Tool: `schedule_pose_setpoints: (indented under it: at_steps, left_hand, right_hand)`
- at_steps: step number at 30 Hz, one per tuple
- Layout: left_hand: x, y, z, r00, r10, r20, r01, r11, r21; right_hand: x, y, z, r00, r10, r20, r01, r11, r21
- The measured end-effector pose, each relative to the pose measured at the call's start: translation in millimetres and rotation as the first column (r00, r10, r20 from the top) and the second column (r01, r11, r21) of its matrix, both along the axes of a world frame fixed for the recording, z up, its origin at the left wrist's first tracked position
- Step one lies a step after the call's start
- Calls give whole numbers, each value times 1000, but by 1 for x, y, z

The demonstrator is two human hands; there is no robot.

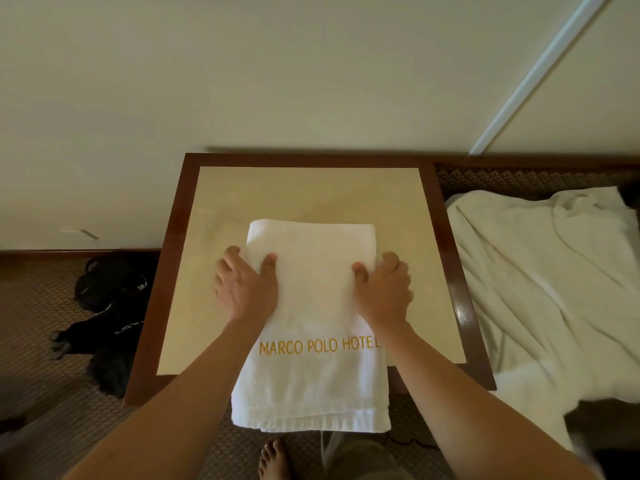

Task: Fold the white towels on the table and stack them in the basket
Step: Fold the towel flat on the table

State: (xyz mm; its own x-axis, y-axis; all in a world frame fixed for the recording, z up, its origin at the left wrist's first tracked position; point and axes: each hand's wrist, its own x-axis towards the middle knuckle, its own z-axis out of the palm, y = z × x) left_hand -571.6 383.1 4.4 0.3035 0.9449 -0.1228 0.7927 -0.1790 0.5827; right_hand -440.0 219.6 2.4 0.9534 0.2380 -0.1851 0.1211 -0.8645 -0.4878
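The folded white towel lies mid-desk, its near end hanging off at 6 o'clock. Left hand grips its 9 o'clock edge, right hand its 3 o'clock edge, fingers curled under, thumbs on top.

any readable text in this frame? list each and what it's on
"MARCO POLO HOTEL", gold letters, on the white towel that both hands hold on the table.
White lettering on the black bag on the floor, left of the table: too small and blurred to read.
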Motion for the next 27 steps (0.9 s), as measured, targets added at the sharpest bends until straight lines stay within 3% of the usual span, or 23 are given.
schedule_pose_setpoints:
  at_steps: [2, 3, 5, 7, 9, 13, 15, 17, 18, 20, 24, 27]
  left_hand:
    - [3, -6, 4, 984, -175, -25, 176, 952, 251]
    - [7, -10, 5, 948, -312, -62, 316, 898, 306]
    - [15, -14, -1, 811, -555, -187, 585, 771, 252]
    - [17, -5, -9, 687, -647, -330, 715, 683, 148]
    - [15, 12, -17, 647, -642, -410, 734, 670, 109]
    - [15, 47, -18, 772, -495, -400, 517, 854, -58]
    - [20, 54, -10, 807, -403, -432, 393, 912, -116]
    - [23, 41, 3, 824, -344, -449, 363, 931, -46]
    - [23, 26, 8, 839, -350, -416, 382, 924, -7]
    - [10, -17, 12, 818, -465, -339, 503, 864, 28]
    - [-46, -65, -6, 631, -667, -397, 725, 688, -4]
    - [-71, -42, -16, 657, -646, -388, 692, 721, -30]
  right_hand:
    - [-9, 6, 4, 944, 208, 256, -182, 976, -123]
    - [-13, 12, 4, 900, 333, 280, -303, 942, -146]
    - [-18, 21, -2, 824, 536, 184, -496, 839, -224]
    - [-9, 21, -8, 797, 603, 38, -569, 770, -289]
    - [10, 12, -14, 804, 594, -17, -567, 758, -321]
    - [40, 9, -7, 819, 570, -69, -549, 742, -385]
    - [45, 19, -2, 888, 446, -108, -453, 815, -362]
    - [44, 27, 6, 954, 265, -141, -295, 917, -270]
    - [36, 27, 9, 957, 266, -116, -287, 928, -240]
    - [2, 17, 12, 899, 439, -4, -429, 877, -219]
    - [-51, -35, 3, 771, 634, -63, -626, 737, -255]
    - [-36, -72, -5, 786, 604, -128, -608, 719, -337]
